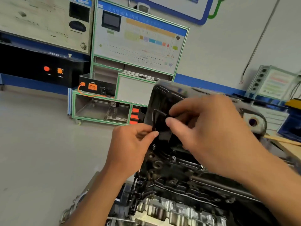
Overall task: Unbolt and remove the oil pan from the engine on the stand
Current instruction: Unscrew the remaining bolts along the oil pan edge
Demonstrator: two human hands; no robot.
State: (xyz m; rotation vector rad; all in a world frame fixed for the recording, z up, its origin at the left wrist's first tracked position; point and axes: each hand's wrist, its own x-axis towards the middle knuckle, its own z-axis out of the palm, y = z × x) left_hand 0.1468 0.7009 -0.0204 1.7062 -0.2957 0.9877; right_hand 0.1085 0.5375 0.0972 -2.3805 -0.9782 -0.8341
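Observation:
The engine [172, 181] sits upside down in front of me, dark and oily, with a silver casting at the bottom. The black oil pan [162, 98] lies on top of it at the far end. A thin black L-shaped hex key [157, 114] stands over the pan's near left edge. My left hand [132, 144] pinches the key's lower shaft between thumb and fingers. My right hand [208, 128] reaches over the pan and holds the key's upper arm at its fingertips. Small bolts [174, 158] show along the pan flange below the hands.
A green-framed training cart [101, 101] with orange connectors stands on the grey floor behind the engine. Display boards line the wall at left. A bench with a wooden strip [283, 141] and blue cabinets is at right. Open floor lies to the left.

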